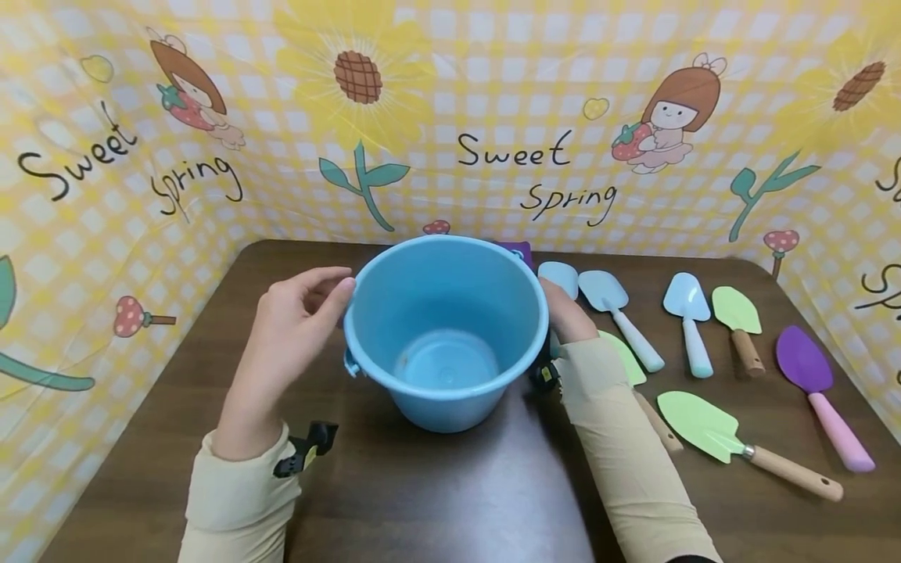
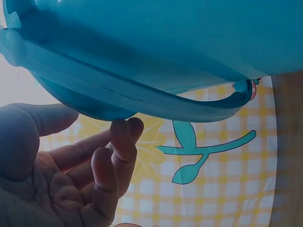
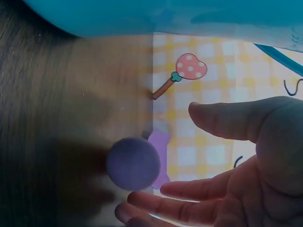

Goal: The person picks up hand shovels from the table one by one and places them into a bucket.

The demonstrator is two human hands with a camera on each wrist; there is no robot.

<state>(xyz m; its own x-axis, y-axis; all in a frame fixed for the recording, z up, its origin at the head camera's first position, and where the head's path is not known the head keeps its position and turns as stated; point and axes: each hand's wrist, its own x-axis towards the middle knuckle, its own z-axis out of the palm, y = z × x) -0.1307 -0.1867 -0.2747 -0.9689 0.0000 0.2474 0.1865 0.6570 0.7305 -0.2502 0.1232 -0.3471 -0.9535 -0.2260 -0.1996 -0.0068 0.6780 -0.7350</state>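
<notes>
Seven shovels [image 1: 698, 422] lie right of the blue bucket [image 1: 449, 410], flanked by left hand [image 1: 287, 332] and right hand [image 1: 567, 314], fingers loosely apart; it partly hides a purple object [image 1: 522, 246]

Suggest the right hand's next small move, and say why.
Probably curl the right hand round the round purple object: in the right wrist view the hand appears open and empty, with that object close to its fingertips.
</notes>
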